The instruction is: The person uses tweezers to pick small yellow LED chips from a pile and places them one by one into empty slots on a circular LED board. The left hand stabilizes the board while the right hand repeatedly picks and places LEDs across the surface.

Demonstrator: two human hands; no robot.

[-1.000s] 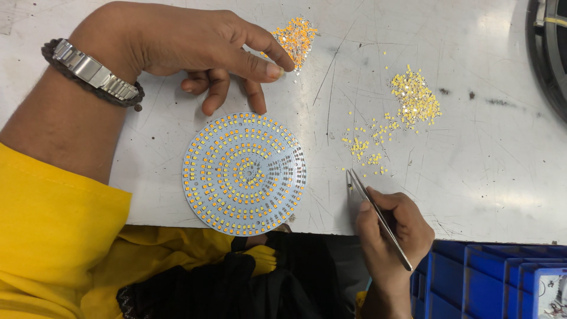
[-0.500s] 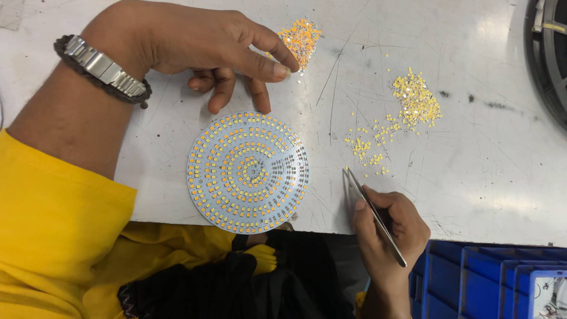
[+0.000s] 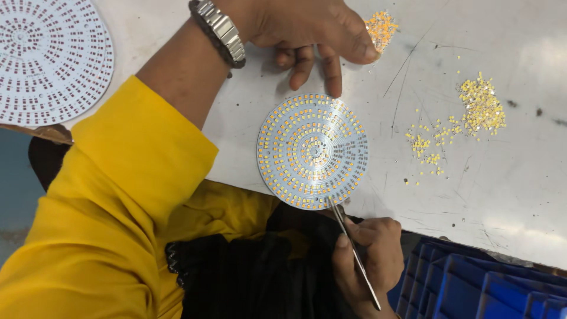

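- Since the earlier frames the tweezers (image 3: 353, 254) had come down from beside the scattered chips to the round board (image 3: 312, 151), their tips now touching its lower edge; the view had also swung left, bringing a second, bare board (image 3: 50, 59) into the upper left of the frame.
- The right hand (image 3: 369, 260) sat at the lower middle of the frame, below the table edge, with fingers curled closed around the tweezers; thumb and forefinger pinched the shaft near its middle.
- Whether the tweezer tips held a chip could not be told, as the tips were too small to make out.
- The left hand (image 3: 301, 29) lay palm down at the top middle of the frame, fingers loosely spread and holding nothing; one fingertip rested just at the upper rim of the round board, and the forefinger reached toward a small orange-yellow pile (image 3: 381, 28) of chips.
- A metal wristwatch (image 3: 220, 31) ringed the left wrist, above a yellow sleeve (image 3: 118, 195).
- The round board, nearly filled with rings of yellow chips, lay on the grey table (image 3: 508, 189) near its front edge, at the centre of the frame.
- A larger yellow heap (image 3: 481, 106) and loose scattered chips (image 3: 428, 147) lay to the right of the board, well apart from both hands.
- Blue plastic bins (image 3: 490, 283) showed in the lower right corner.
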